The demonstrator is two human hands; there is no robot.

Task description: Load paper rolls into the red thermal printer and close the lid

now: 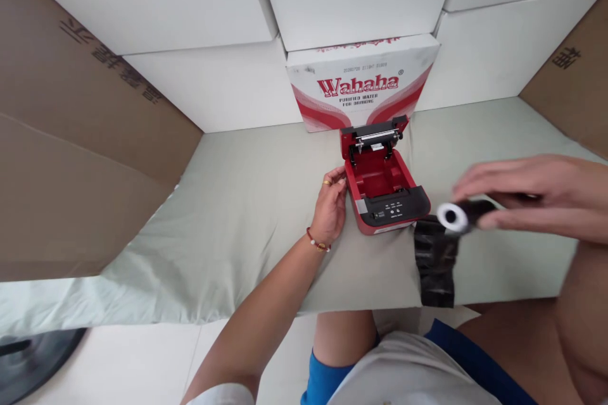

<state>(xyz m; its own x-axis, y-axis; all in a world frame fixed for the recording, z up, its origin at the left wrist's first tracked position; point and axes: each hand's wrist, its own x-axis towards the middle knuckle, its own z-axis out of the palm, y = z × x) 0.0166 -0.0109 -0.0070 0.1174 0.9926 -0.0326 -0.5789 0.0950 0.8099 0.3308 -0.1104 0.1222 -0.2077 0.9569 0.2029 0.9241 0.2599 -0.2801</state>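
Observation:
A small red and black printer (389,209) sits on the cloth with its lid (374,136) raised and its red inner bay exposed. My left hand (331,202) steadies the printer from the left, its fingers curled against the side wall. To the right, my right hand (527,193) grips a paper roll (453,219) in the air, apart from the printer. The roll's white end with its dark core faces the printer, while its outer side looks dark. A shiny black strip (436,266) lies below the roll and hangs towards the cloth's edge; whether it joins the roll I cannot tell.
Behind the printer stands a white and red Wahaha carton (361,85), against stacked white boxes (213,85). Brown cardboard (85,158) flanks the left, with another brown box (570,76) at right. Pale green cloth (237,202) covers the surface. A round black base (42,361) stands on the floor.

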